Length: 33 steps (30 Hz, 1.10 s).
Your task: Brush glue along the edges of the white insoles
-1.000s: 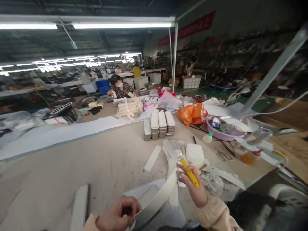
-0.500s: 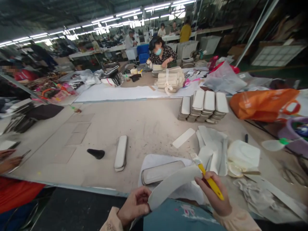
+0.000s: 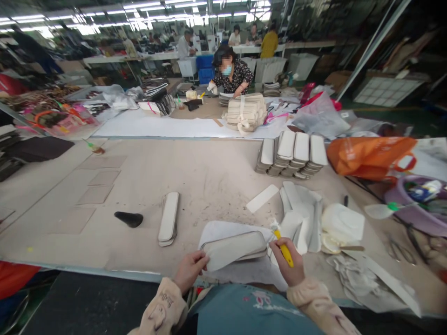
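My left hand (image 3: 189, 271) pinches the left end of a long pale strip with rounded ends (image 3: 226, 251). The strip lies over a similar-shaped panel with a dark edge (image 3: 257, 254), which is mostly covered. Both rest on a white sheet (image 3: 218, 228) at the table's front edge. In my right hand (image 3: 292, 266) is a yellow-handled paintbrush (image 3: 286, 255), its pale bristles pointing up and away from me. That hand is just right of the strip's far end; whether its fingers touch the strip I cannot tell.
Stacked panels (image 3: 293, 151) stand at the back right. Loose pale strips (image 3: 300, 218), a white plastic container (image 3: 342, 222) and scissors (image 3: 401, 251) lie rightward. Leftward are a small panel stack (image 3: 169, 218) and a black tapered object (image 3: 129, 218). A masked co-worker (image 3: 233, 74) works across the table.
The pale strip has come down from a raised, curved position onto the dark-edged panel. Both hands moved forward with it, the right hand drawing away from the strip's right end. The view has shifted.
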{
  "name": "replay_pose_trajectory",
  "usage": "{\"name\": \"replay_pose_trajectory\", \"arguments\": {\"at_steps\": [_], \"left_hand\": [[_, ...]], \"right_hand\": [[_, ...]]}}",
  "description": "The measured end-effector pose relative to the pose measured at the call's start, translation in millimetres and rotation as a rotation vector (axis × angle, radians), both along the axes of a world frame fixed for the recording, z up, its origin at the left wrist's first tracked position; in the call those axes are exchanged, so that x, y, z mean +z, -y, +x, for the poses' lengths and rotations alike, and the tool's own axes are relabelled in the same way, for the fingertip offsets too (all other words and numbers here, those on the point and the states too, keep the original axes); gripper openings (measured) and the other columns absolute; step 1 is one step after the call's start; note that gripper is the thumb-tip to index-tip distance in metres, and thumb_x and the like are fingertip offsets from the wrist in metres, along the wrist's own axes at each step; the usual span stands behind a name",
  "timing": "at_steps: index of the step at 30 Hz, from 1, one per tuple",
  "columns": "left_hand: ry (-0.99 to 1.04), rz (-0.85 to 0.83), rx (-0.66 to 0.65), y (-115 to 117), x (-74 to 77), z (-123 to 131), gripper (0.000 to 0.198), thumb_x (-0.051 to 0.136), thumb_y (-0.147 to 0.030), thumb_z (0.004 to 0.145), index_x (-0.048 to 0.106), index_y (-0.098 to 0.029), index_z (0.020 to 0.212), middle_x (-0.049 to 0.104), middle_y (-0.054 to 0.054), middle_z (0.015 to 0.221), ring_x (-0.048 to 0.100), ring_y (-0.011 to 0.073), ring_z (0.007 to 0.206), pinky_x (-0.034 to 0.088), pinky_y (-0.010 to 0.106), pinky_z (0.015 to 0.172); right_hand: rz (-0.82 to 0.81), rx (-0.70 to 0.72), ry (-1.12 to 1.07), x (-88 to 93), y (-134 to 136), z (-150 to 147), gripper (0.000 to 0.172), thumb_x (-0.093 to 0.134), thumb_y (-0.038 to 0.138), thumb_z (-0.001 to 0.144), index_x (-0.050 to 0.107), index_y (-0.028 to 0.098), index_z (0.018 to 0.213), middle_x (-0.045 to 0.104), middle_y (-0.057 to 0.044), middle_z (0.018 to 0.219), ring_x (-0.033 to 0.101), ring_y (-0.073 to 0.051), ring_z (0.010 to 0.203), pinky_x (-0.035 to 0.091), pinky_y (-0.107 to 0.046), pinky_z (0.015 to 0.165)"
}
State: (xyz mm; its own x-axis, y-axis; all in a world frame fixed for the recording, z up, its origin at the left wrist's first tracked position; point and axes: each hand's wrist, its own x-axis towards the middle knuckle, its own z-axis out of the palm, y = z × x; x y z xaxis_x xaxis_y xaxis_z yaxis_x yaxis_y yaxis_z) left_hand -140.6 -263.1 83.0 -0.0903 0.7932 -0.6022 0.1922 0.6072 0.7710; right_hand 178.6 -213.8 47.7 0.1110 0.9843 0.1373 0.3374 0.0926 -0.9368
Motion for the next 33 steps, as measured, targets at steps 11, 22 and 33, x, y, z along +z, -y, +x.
{"name": "replay_pose_trajectory", "arguments": {"at_steps": [11,22,33], "left_hand": [[-0.126,-0.068,-0.040,-16,-29.4,-7,0.035,0.055,-0.053,0.063,0.054,-0.019,0.061,0.058,-0.001,0.047,0.045,0.0105,0.041,0.037,0.024,0.043],[-0.288,-0.129,-0.052,-20,-37.8,-8,0.009,0.059,-0.024,0.075,0.052,-0.019,0.074,0.058,-0.005,0.051,0.060,0.0133,0.050,0.039,0.021,0.042],[-0.325,-0.027,-0.090,-10,-55.5,-18,0.040,0.062,-0.031,0.074,0.055,-0.017,0.111,0.058,-0.006,0.059,0.058,0.0135,0.054,0.042,0.024,0.054]], "right_hand": [[-0.061,0.027,0.180,-29.4,-1,4,0.025,0.061,0.040,0.084,0.046,0.024,0.095,0.069,-0.010,0.109,0.068,-0.024,0.093,0.057,-0.041,0.081],[-0.129,0.071,0.416,-39.7,-12,-16,0.027,0.057,0.047,0.083,0.046,0.024,0.093,0.068,-0.008,0.105,0.068,-0.025,0.087,0.054,-0.041,0.079],[-0.133,0.121,0.515,-43.1,-16,-15,0.029,0.055,0.049,0.083,0.047,0.024,0.095,0.065,-0.004,0.094,0.063,-0.024,0.082,0.049,-0.037,0.075]]}}
